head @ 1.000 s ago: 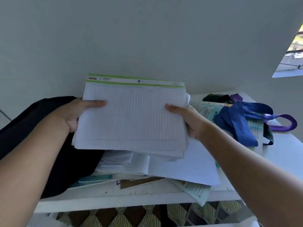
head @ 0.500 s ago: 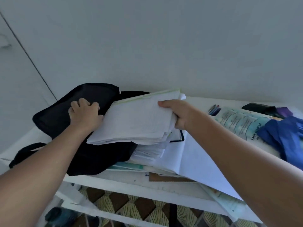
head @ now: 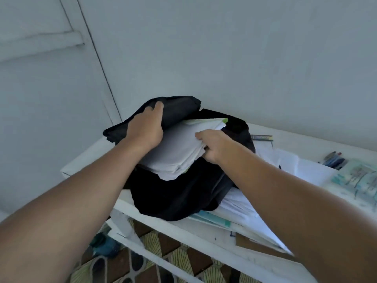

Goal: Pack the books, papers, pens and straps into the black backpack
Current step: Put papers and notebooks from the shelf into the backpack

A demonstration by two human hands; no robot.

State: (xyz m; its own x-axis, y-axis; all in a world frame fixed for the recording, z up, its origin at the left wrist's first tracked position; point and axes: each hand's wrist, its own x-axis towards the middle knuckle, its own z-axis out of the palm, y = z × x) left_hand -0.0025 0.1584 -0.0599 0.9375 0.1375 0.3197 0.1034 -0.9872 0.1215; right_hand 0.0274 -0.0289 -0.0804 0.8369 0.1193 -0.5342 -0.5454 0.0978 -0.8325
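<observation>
Gripping the flap of the black backpack (head: 183,193) at the frame's centre, the left hand (head: 145,127) curls round the fabric. The right hand (head: 214,145) pinches a stack of papers (head: 175,152) lying half inside the bag's mouth. Pens (head: 333,159) and loose sheets (head: 302,168) lie on the white table (head: 306,139) at right.

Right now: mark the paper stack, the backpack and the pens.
paper stack (head: 175,152), head view, bare top sheet between the hands.
backpack (head: 179,199), head view, black front fabric below the stack.
pens (head: 333,159), head view, middle of the cluster.
</observation>
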